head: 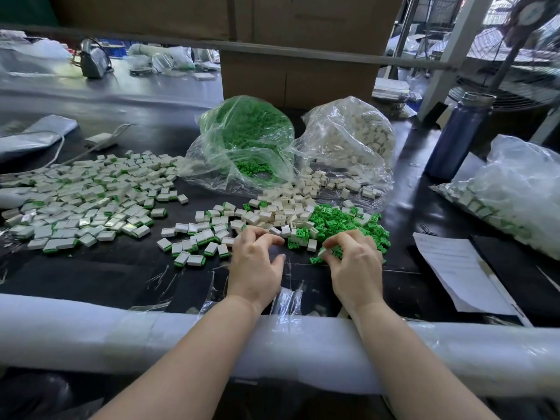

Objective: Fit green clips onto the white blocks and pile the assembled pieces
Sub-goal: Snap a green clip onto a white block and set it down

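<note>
The right hand (354,265) pinched a small green plastic clip (325,253) at the loose green heap's (348,222) six o'clock edge; the left hand (257,262) hovered loosely curled, holding nothing. Small white plastic blocks (281,207) lay at twelve o'clock, assembled pieces (85,201) piled toward nine on the black counter (106,274).

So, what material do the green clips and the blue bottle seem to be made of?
Green clips: probably moulded plastic, uniform bright colour, matte. Blue bottle: looks like coated metal with a bare steel-coloured neck, though painted plastic cannot be excluded.

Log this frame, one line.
left hand: open, over white blocks | right hand: pinching green clip | assembled pile: left
</note>
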The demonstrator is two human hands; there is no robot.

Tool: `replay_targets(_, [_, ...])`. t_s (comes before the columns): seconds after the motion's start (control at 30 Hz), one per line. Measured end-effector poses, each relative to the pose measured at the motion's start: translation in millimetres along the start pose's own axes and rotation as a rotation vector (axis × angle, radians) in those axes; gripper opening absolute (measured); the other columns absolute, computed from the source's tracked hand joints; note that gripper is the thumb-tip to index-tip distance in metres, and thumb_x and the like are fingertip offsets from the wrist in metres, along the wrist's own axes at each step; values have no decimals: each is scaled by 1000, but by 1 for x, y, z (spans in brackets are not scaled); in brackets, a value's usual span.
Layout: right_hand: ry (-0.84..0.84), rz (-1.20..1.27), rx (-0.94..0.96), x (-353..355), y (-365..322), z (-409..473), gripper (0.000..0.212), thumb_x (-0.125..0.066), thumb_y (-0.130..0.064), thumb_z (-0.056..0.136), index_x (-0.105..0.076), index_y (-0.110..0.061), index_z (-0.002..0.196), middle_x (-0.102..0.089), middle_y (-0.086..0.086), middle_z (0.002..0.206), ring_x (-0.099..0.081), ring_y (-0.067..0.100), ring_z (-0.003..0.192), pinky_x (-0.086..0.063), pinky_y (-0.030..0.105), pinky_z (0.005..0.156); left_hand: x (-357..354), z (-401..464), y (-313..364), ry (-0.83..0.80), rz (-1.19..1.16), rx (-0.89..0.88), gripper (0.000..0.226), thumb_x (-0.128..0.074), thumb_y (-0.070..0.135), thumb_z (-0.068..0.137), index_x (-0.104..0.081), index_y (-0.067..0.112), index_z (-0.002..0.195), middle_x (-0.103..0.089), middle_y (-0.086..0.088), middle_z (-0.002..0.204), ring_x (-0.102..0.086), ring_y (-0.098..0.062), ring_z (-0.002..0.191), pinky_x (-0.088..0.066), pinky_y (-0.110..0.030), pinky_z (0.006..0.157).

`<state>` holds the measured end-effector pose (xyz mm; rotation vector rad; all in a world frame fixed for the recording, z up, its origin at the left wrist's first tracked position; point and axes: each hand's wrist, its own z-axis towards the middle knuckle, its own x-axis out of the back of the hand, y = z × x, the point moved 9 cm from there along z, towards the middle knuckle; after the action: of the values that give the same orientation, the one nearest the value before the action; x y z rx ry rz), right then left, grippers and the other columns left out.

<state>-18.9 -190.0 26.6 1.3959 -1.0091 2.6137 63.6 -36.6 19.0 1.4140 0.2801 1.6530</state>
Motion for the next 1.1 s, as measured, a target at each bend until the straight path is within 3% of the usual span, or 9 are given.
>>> replay_targets(0.13, [-81,336,-2,-3,-4,-3,9,-73,-11,79,-67,-17,83,-65,-7,78,-60,15,80,-47,26,76,-8,-2,17,-109,-112,-112,28,-66,4,81,-65,19,104,-44,8,102,-51,-11,91,-43,-18,87])
replay_targets(0.27, [-197,583,-56,-12,-9,-6,20,-73,-2,76,-64,-20,78,-69,-1,76,-66,14,75,-53,20,71,-12,-6,29,-198,-236,-192,31,-69,-2,77,-65,19,99,-50,13,95,-57,-5,82,-47,-11,79])
replay_targets(0.4, [-217,623,-61,-12,-9,-6,15,-70,-2,79,-65,-16,80,-70,6,79,-68,18,77,-56,28,73,-12,-6,28,-213,-330,-153,24,-73,4,75,-69,12,97,-57,10,89,-60,-9,78,-46,-8,75])
replay_targets(0.67, [-260,601,-51,-17,-12,-8,15,-65,-1,83,-67,-15,82,-71,7,77,-67,21,73,-56,34,72,-20,-7,26,-280,-305,-115,15,-70,20,79,-65,12,91,-55,2,90,-53,-7,71,-45,-10,71])
replay_targets(0.73, [-230,559,-35,-15,-12,-7,12,-66,-4,83,-67,-16,84,-70,3,79,-66,19,76,-55,31,75,-20,-6,23,-274,-302,-94,11,-69,20,81,-62,13,85,-56,2,86,-51,-5,69,-45,-10,69])
replay_targets(0.87, [-90,183,49,-6,-9,-4,11,-63,-12,86,-70,-14,94,-65,-1,93,-54,18,94,-41,28,85,-18,-4,11,-237,-350,-3,11,-68,20,82,-58,19,79,-58,8,72,-53,-3,66,-43,-7,65])
replay_targets(1.0, [-137,-88,99,-16,-12,-4,23,-57,-23,91,-68,-22,111,-58,-1,105,-46,20,103,-34,31,89,-19,-3,6,-230,-374,35,9,-68,16,82,-60,20,80,-61,8,75,-56,-4,70,-45,-5,68])
replay_targets(1.1, [-163,-151,106,-19,-12,-5,18,-58,-26,90,-69,-21,103,-55,-2,104,-44,19,103,-30,31,87,-22,-3,4,-246,-388,56,9,-68,14,82,-62,20,83,-64,1,81,-60,-11,76,-50,-14,75])
